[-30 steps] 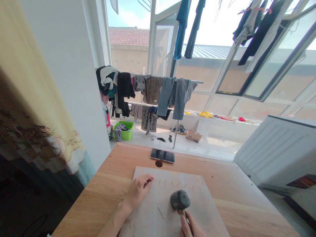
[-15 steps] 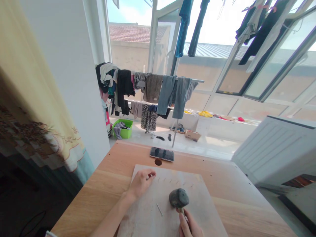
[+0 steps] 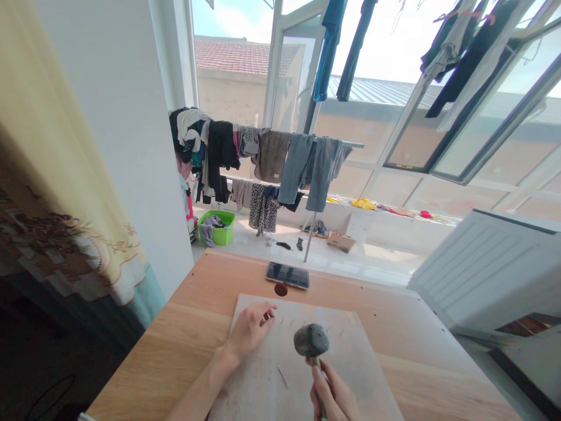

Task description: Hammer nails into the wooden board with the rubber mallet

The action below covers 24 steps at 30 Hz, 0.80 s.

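My right hand grips the handle of a rubber mallet with a dark grey head, raised a little over the board. My left hand rests on a pale wooden board, its fingertips pinching what looks like a small nail near a row of small nails standing in the board. A loose nail lies on the board between my hands. The mallet head hangs clear of my left hand.
The board sits on a light wooden table, with a smartphone lying face up beyond it. A white radiator-like panel stands to the right, a curtain hangs left, and clothes on a drying rack fill the window area.
My right hand has lifted the mallet and shifted it left, towards my left hand. The view has tilted slightly. My left hand stays in about the same place.
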Each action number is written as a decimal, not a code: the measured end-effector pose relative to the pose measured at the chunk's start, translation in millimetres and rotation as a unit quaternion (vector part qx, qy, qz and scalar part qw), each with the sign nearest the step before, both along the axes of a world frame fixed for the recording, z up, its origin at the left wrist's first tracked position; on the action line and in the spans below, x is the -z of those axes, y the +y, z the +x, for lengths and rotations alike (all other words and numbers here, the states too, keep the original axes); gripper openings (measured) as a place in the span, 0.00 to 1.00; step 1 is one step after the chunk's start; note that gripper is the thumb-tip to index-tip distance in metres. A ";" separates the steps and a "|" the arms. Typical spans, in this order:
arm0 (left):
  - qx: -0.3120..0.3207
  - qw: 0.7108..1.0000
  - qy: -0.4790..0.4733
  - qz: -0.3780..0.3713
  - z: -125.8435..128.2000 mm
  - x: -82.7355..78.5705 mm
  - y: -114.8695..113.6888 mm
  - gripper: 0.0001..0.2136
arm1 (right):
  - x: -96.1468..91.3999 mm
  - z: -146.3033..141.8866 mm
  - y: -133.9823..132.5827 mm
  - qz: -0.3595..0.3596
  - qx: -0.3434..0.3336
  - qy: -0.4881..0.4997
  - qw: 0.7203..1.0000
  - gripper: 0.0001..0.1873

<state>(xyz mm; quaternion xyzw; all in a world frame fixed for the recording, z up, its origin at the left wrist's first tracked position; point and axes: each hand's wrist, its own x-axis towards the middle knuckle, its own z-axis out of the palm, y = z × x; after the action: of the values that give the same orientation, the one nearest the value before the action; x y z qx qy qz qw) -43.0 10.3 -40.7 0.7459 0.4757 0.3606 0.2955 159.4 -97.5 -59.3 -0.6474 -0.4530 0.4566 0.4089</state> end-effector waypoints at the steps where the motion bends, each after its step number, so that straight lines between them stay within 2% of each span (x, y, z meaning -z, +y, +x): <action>1: -0.001 1.000 -0.004 -0.006 0.1 -0.2 0.4 0.15 | -9.4 -5.7 4.6 -0.009 -0.008 0.020 1.000 0.42; 4: -0.007 1.000 -0.009 -0.020 0.7 -0.6 1.3 0.15 | -33.1 -23.6 19.3 0.017 -0.040 0.044 0.998 0.36; 7: -0.009 1.000 -0.016 -0.021 0.8 -0.9 1.5 0.16 | -43.8 -39.0 32.0 0.053 -0.077 0.034 0.995 0.34; 11: 0.018 0.999 -0.039 -0.013 -1.2 -3.4 0.6 0.16 | -39.5 -52.8 39.5 0.047 -0.105 0.018 0.993 0.32; 18: 0.022 0.999 -0.030 -0.014 -2.8 -5.5 0.3 0.17 | -22.8 -58.9 39.6 0.067 -0.068 0.022 0.995 0.30; 24: 0.016 1.000 -0.010 -0.011 -2.5 -1.0 2.0 0.18 | -29.0 -61.4 41.2 0.051 -0.079 0.051 0.994 0.33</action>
<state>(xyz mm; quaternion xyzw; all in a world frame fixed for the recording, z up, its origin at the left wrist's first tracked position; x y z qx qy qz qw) -45.5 12.2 -39.7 0.7466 0.4648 0.3580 0.3136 98.1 -56.4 -30.3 -0.5635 -0.5041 0.4961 0.4269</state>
